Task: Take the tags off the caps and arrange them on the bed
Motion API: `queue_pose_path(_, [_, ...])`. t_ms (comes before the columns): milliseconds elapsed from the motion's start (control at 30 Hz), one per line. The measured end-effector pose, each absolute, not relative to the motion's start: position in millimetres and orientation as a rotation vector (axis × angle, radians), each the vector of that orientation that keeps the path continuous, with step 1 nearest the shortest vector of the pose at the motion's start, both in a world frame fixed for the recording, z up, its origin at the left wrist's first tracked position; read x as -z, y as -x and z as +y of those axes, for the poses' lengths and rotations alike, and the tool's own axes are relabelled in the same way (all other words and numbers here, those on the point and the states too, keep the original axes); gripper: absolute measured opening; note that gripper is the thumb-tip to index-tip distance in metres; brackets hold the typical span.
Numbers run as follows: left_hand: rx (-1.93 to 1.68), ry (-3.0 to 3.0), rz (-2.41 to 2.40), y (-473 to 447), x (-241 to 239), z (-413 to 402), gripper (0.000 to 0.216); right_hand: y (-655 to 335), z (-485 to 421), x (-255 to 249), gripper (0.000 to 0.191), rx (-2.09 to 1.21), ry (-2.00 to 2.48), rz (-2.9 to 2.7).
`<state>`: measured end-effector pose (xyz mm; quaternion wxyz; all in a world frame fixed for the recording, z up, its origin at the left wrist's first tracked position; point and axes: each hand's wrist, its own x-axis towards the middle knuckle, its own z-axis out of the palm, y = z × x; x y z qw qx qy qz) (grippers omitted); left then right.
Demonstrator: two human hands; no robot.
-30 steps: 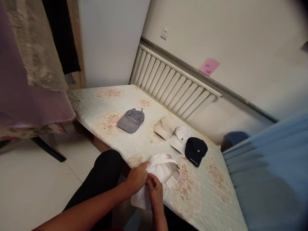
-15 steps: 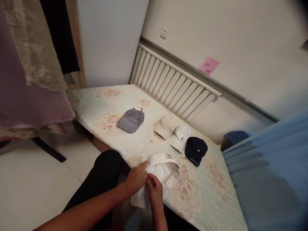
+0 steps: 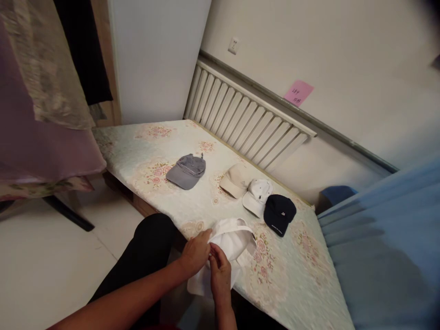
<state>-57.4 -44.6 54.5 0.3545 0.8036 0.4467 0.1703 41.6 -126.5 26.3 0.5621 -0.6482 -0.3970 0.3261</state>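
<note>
A white cap (image 3: 233,240) lies upside down at the near edge of a floral mattress (image 3: 178,206), its brim hanging over the edge. My left hand (image 3: 195,252) grips the cap's rim with closed fingers. Close beside it, my right hand (image 3: 219,271) pinches the same cap near the brim. Farther back lie a grey cap (image 3: 187,171), a beige cap (image 3: 235,180), a white cap with small dark marks (image 3: 257,196) and a navy cap (image 3: 279,213).
A white radiator (image 3: 247,121) runs along the wall behind the mattress, with a socket (image 3: 233,45) and a pink note (image 3: 298,93) above. Blue curtain (image 3: 388,247) hangs at right, draped fabric (image 3: 44,114) at left. My dark-trousered knee (image 3: 151,243) is at the mattress edge.
My right hand has shifted slightly up and left along the white cap, closer to the left hand. The caps behind stay where they were.
</note>
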Motion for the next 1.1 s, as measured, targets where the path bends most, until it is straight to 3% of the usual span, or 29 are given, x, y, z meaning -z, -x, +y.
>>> queue_pose_path(567, [-0.483, -2.128, 1.147, 54, -50, -44, 0.051, -50, -131, -13, 0.034, -0.618, 1.656, -1.163])
queue_pose_path(1100, [-0.441, -2.225, 1.029, 43, -72, -43, 0.053, -89, -110, -9, 0.04, -0.405, 1.783, -0.981])
